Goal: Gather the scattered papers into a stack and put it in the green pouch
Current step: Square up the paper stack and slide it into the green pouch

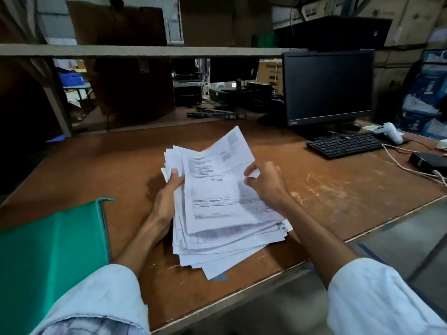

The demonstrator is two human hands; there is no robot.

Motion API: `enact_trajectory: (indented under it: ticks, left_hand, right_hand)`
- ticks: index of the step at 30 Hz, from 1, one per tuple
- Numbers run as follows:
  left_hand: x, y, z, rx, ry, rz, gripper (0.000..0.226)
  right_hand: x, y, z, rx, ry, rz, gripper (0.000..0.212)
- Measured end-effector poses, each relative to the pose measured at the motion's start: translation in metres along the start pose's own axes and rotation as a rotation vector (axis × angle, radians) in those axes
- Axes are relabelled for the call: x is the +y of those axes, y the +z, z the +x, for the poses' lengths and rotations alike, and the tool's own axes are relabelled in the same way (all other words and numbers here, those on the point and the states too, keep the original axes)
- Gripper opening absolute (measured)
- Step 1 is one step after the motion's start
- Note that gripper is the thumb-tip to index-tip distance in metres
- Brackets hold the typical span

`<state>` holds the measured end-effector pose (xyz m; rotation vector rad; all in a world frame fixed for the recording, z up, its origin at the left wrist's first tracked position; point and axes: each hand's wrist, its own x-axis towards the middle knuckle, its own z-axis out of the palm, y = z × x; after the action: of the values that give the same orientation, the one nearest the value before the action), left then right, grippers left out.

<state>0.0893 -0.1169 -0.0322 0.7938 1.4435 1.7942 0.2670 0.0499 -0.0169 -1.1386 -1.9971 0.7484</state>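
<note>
A loose, fanned stack of printed white papers (217, 209) is held over the middle of the brown table. My left hand (167, 194) grips the stack's left edge, thumb on top. My right hand (266, 182) pinches the right edge of the top sheets, whose far corner sticks up. The near corners of the stack splay out unevenly toward the table's front edge. The green pouch (48, 257) lies flat at the near left, its zipper side and pull tab facing the papers.
A black monitor (326, 88) and black keyboard (343, 145) stand at the back right, with a white controller (389, 132), cables and a small black box (428, 160) beside them. A shelf beam (145, 50) crosses above the back of the table (338, 189).
</note>
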Motion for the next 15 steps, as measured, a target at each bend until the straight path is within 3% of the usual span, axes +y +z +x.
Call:
enact_trajectory:
  ticks: [3,7,15]
  left_hand:
    - [-0.002,-0.003,0.003,-0.070,0.007,0.019,0.035]
    - [-0.009,-0.007,0.008,-0.030,0.063,0.158,0.063]
    - [0.009,-0.012,0.002,-0.136,0.409,0.068,0.113]
  right_hand:
    - [0.005,0.017,0.002,-0.058,-0.021,-0.052,0.013]
    - [0.023,0.025,0.006,-0.122,-0.095,-0.098,0.030]
    - [0.016,0.005,0.004,-0.271,-0.074,0.552,0.069]
